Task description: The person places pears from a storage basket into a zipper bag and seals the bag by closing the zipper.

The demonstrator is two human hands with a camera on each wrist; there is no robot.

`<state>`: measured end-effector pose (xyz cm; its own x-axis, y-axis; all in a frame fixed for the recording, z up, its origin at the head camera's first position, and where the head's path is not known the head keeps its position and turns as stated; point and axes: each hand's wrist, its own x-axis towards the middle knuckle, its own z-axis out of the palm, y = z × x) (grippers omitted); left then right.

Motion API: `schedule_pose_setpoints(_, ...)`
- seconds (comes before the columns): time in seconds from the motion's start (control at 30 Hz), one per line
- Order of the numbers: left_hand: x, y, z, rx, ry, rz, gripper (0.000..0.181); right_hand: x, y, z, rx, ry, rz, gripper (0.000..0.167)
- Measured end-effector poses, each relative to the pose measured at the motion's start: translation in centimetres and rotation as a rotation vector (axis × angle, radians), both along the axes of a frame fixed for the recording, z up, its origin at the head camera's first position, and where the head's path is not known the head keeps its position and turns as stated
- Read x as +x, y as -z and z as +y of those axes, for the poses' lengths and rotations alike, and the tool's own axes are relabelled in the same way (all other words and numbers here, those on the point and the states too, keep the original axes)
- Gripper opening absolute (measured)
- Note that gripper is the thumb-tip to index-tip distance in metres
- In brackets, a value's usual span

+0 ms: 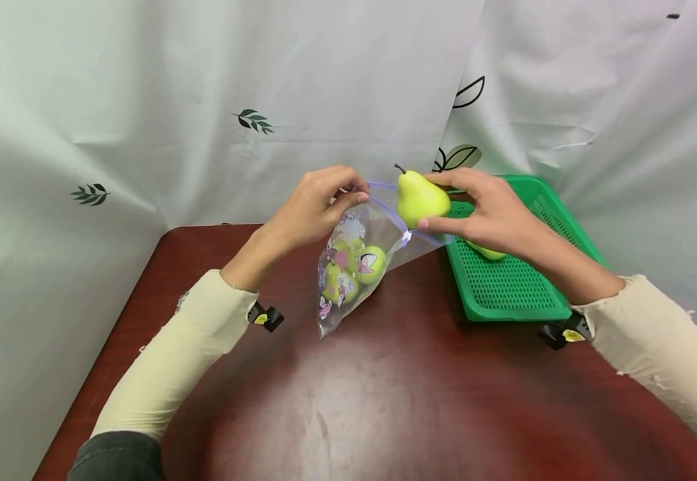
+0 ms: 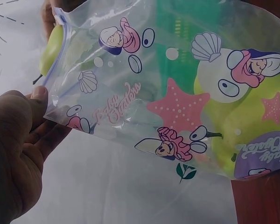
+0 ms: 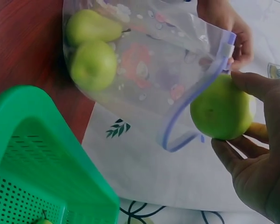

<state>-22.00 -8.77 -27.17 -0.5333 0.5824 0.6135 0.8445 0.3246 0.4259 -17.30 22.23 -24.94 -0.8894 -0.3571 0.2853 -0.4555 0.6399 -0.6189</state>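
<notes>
Pinching a yellow-green pear between thumb and fingers, the right hand holds it stem up at the mouth of a clear printed bag; the left hand grips the bag's purple rim between thumb and fingers. Only the right wrist view shows the pear's rounded base; only the left wrist view makes the bag's pink lettering readable. Green fruits lie low inside the bag. To its right stands a green basket, its fruit partly hidden in the head view. White cloth hangs close behind; open surface stretches from the bag toward the person.
</notes>
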Motion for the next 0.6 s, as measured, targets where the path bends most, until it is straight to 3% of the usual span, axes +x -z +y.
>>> schedule_pose_setpoints(0.3,-0.3,0.0,0.0,0.008,-0.008,0.019,0.006,-0.2,0.6,0.2,0.026,-0.014,-0.040,0.062)
schedule_pose_setpoints(0.6,-0.7,0.1,-0.2,0.008,-0.021,0.003,0.005,-0.5,0.4,1.3,0.028,0.036,-0.045,0.052)
